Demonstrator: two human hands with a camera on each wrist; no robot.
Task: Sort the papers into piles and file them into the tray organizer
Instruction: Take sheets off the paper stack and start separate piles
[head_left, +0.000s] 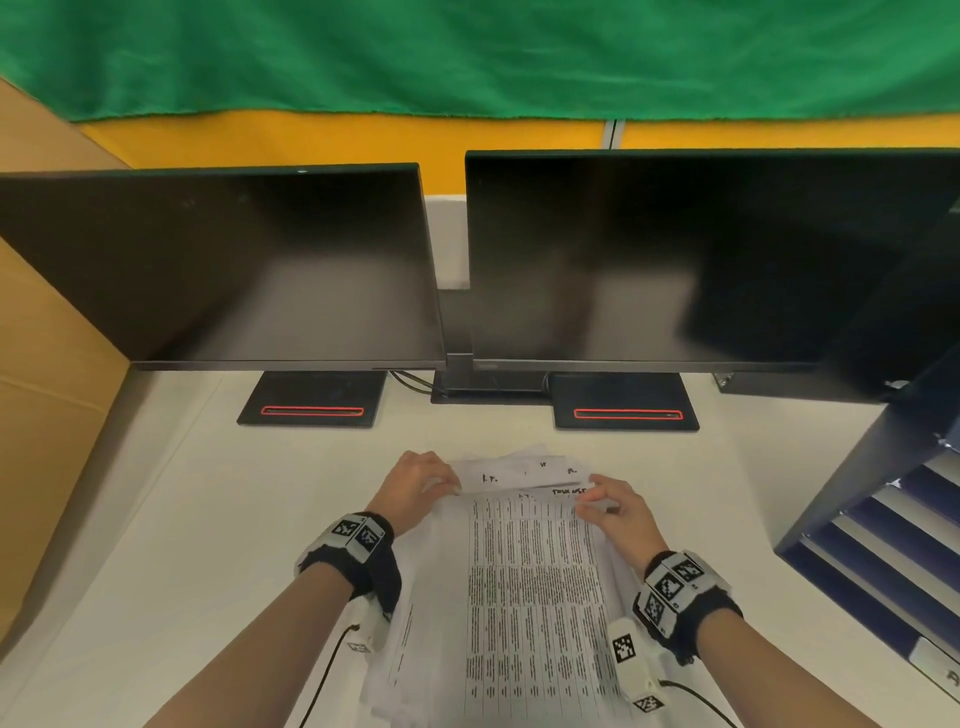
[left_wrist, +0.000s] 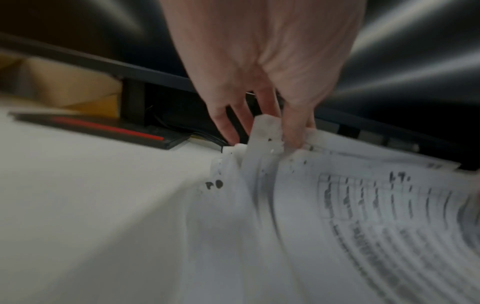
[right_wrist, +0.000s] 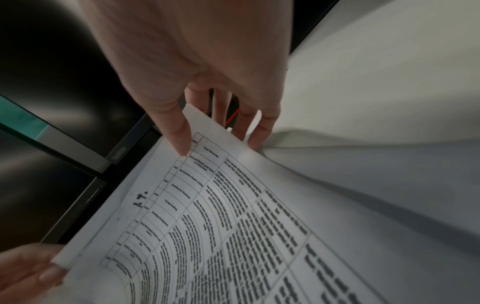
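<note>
While the papers (head_left: 535, 597) lie in a messy pile on the white desk (head_left: 208, 519), we hold the top sheet (right_wrist: 233, 205) by its far corners. Our left hand (head_left: 415, 483) pinches one corner, our right hand (head_left: 618, 512) the other. The tray organizer (head_left: 883, 545) stands at our right.

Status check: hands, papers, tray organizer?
Left hand and right hand pinch top sheet of paper stack. Tray organizer right, unobstructed. Nothing visibly filed.
</note>
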